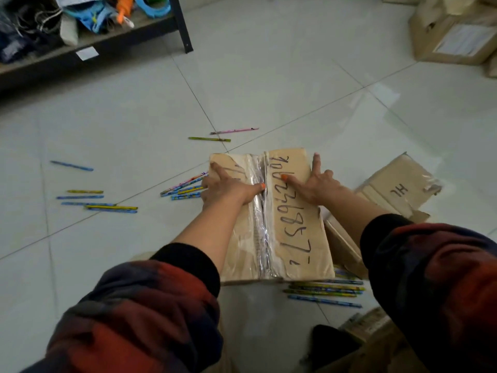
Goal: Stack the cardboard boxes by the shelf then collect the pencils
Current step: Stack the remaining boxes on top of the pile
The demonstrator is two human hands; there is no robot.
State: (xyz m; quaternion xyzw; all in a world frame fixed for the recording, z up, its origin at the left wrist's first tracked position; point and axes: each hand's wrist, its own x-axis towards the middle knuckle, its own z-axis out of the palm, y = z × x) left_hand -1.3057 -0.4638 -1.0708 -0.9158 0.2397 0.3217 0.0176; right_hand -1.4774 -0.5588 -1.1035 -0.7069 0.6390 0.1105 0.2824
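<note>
The cardboard box [293, 211] sits at the centre of the view, low over the tiled floor [269, 76], its top face up. A strip of clear tape runs along the centre seam, and a handwritten number is marked on the right flap. Whether the box rests on the floor or is lifted clear cannot be determined.

The left hand [228, 188] lies on the left flap. Its fingers are spread apart, the forefinger extends toward the far-left corner, the thumb touches the taped seam, and the remaining fingers wrap over the left edge. The right hand [314, 185] lies on the right flap with fingers apart. One finger points toward the far-right corner and the thumb points toward the seam. Both forearms emerge from dark red-and-blue sleeves.

A second box [398, 184], marked "HC", lies just beside the first on its right. Further boxes [451, 36] stand at the far right.

Pencils are scattered on the floor in groups: one bundle [185, 189] touching the left edge of the box, one group [325, 290] at its near side, several [99, 203] to the left, one blue pencil [71, 165] further left, and two [223, 134] beyond the far edge.

The shelf [94, 41] stands at the far left and holds assorted items.
</note>
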